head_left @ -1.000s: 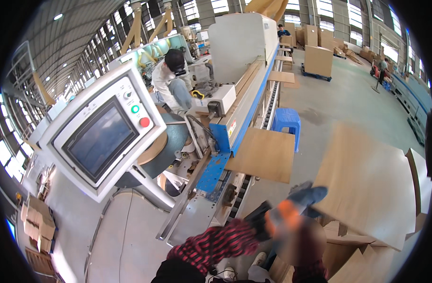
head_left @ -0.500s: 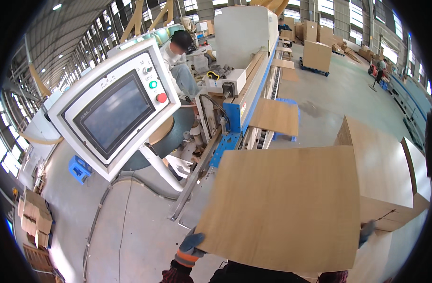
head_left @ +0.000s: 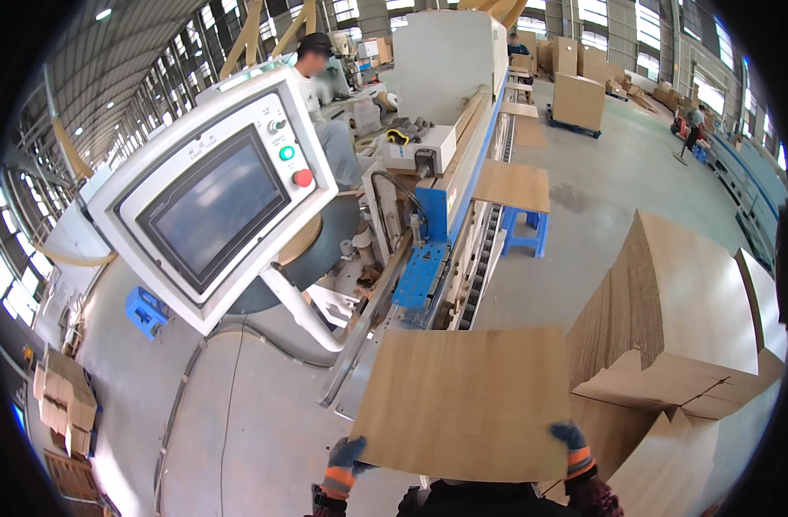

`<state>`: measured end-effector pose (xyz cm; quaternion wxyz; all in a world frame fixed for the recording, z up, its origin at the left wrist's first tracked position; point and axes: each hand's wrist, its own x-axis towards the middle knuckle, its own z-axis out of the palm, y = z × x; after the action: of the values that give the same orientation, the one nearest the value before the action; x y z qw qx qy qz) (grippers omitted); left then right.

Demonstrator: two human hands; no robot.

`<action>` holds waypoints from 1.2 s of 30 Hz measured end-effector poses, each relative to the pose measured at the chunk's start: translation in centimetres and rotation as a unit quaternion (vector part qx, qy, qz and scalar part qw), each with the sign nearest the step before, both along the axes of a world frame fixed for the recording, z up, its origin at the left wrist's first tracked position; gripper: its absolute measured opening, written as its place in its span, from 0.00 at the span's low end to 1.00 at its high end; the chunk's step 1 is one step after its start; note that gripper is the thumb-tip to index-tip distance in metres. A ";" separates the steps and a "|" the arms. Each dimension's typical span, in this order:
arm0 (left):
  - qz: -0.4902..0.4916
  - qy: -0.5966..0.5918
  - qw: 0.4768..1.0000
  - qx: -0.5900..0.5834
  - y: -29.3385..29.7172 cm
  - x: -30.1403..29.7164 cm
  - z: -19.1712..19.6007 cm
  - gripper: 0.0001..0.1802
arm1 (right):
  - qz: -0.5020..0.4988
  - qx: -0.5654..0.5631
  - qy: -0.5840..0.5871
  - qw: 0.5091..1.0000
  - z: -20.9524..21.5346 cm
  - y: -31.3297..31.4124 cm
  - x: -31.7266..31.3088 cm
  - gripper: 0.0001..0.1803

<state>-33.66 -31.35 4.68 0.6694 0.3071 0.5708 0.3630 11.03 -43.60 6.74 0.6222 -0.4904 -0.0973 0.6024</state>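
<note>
A flat rectangular wood-grain board [head_left: 467,405] lies across both my hands, in front of my body. My left hand [head_left: 346,455], in a grey and orange work glove, is closed on its near left corner. At the right edge, my gloved right hand [head_left: 573,444] grips the board with its fingers at the rim. The board's far edge overlaps the near end of a long machine's roller track [head_left: 476,297] and metal rail. Whether it touches them I cannot tell. Farther along the machine, another board [head_left: 512,183] sticks out to the right, above a blue stool [head_left: 525,233].
A tall stack of boards [head_left: 614,302] stands close on my right. To the left hangs a control panel [head_left: 213,202] with a dark screen and buttons on a white arm. Behind it is a co-worker [head_left: 321,121]. A cable [head_left: 183,379] runs over the floor.
The board in my hands has moved down and away from my head, and my right hand has come into fuller view. The board on the machine has shifted farther off. The co-worker has risen higher.
</note>
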 end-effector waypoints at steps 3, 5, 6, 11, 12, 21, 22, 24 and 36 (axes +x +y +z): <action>0.031 0.516 0.836 0.184 3.6 1.4 1.4 0.27 | 0.019 -0.036 -0.114 0.993 -6.3 2.6 -2.1 0.15; 0.125 0.630 0.680 0.354 5.3 3.3 3.4 0.22 | -0.033 -0.007 -0.038 0.999 -8.1 4.1 -3.8 0.16; 0.112 0.570 0.721 0.379 5.9 4.8 4.2 0.21 | -0.055 0.049 0.014 0.997 -8.2 4.8 -4.5 0.16; -0.060 0.308 0.842 0.438 8.3 13.8 8.1 0.15 | -0.100 0.032 0.017 0.994 -5.6 9.4 -4.6 0.19; -0.097 0.231 0.860 0.444 8.7 16.8 8.9 0.15 | -0.098 0.058 0.023 0.993 -5.3 10.5 -3.9 0.19; -0.469 -0.178 0.832 0.235 8.7 42.9 18.8 0.53 | -0.078 0.048 -0.015 0.996 -10.0 19.3 5.0 0.21; -0.468 -0.205 0.820 0.259 8.1 44.5 19.3 0.54 | -0.081 0.051 -0.015 0.995 -10.4 20.4 5.9 0.21; -0.459 -0.254 0.793 0.310 7.2 47.5 20.0 0.55 | -0.089 0.055 -0.015 0.994 -11.2 22.5 7.8 0.20; -0.307 -0.054 0.724 0.616 2.4 48.7 21.8 0.52 | -0.166 -0.021 -0.355 0.920 -14.9 38.0 17.7 0.19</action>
<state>14.99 -28.96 26.50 0.4374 0.7902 0.0592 0.4251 28.70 -5.61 -8.17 0.6274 -0.6940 -0.2163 0.2793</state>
